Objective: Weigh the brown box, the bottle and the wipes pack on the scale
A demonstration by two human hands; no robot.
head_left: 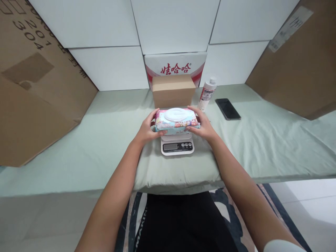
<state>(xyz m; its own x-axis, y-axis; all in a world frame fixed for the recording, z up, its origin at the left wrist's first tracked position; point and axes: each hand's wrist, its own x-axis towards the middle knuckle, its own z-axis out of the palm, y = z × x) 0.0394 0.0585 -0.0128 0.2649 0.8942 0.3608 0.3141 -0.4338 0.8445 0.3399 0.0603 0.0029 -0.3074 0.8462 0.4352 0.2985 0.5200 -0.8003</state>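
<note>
We've got a green-covered table (pixel 112 157), brown box (pixel 173 97) behind, scale (pixel 177 148) facing us, probably for easy reading. Wipes pack (pixel 175 124) over it, left hand (pixel 147 129) and right hand (pixel 205 128) gripping opposite ends, likely for balance; can't tell if it's touching.

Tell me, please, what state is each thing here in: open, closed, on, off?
Soft pack: lid closed, held
Left hand: gripping the pack
Right hand: gripping the pack
Kitchen scale: display unreadable
Bottle: capped, standing
Phone: lying flat, screen dark
Small brown box: top closed
</note>
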